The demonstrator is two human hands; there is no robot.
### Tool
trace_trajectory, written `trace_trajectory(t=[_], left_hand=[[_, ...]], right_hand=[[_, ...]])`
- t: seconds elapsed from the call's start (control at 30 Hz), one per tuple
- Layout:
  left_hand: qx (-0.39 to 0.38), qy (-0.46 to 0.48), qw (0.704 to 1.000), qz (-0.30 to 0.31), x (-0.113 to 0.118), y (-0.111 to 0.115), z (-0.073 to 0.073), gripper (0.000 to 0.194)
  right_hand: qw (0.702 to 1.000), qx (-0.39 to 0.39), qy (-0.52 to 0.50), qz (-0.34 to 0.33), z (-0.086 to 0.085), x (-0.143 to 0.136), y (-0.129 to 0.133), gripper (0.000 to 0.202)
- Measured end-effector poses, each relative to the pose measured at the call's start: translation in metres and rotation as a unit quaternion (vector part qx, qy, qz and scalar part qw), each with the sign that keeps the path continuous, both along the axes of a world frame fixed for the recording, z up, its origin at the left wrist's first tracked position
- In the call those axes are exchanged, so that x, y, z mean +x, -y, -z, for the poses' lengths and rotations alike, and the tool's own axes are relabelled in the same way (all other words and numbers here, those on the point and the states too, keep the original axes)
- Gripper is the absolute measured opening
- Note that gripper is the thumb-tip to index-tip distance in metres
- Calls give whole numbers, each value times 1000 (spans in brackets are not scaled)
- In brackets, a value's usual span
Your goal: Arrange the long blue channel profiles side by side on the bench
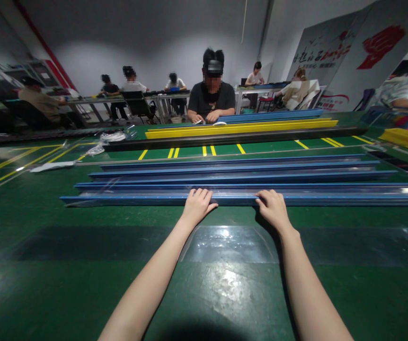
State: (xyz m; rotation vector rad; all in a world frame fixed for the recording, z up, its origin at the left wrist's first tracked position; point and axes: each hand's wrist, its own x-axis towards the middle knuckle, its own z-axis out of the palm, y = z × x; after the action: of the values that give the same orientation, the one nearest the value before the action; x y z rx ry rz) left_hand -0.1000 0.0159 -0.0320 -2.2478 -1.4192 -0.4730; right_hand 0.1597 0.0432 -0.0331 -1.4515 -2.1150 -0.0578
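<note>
A long blue channel strip (234, 200) with a clear film along it lies across the green table, nearest to me. My left hand (199, 204) grips its near edge left of centre, fingers over the top and thumb along the front. Farther right, my right hand (272, 207) is closed on the same edge, its fingers curled over the rim. More blue channel strips (232, 174) lie parallel just behind. Between my forearms and out to both sides, a flat strip of clear plastic film (227, 248) rests on the table.
Beyond lie a black strip (232, 139) and a yellow strip (243, 126). Across the table a co-worker (211, 97) sits with both hands near a blue strip (275, 115). A phone (395, 161) and a yellow tray (406, 138) are at right, crumpled plastic (113, 136) at left.
</note>
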Motion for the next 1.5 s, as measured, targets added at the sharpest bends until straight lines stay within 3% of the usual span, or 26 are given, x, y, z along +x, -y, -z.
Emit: trace_trajectory(t=[0.33,1.5], left_hand=[[-2,5,1000,3,1,0,-3,35],[4,21,1000,-4,2,-1,1,31]], right_hand=[[1000,21,-6,16,-1,-10,3,28],[995,83,45,19,2,-10,0,31]])
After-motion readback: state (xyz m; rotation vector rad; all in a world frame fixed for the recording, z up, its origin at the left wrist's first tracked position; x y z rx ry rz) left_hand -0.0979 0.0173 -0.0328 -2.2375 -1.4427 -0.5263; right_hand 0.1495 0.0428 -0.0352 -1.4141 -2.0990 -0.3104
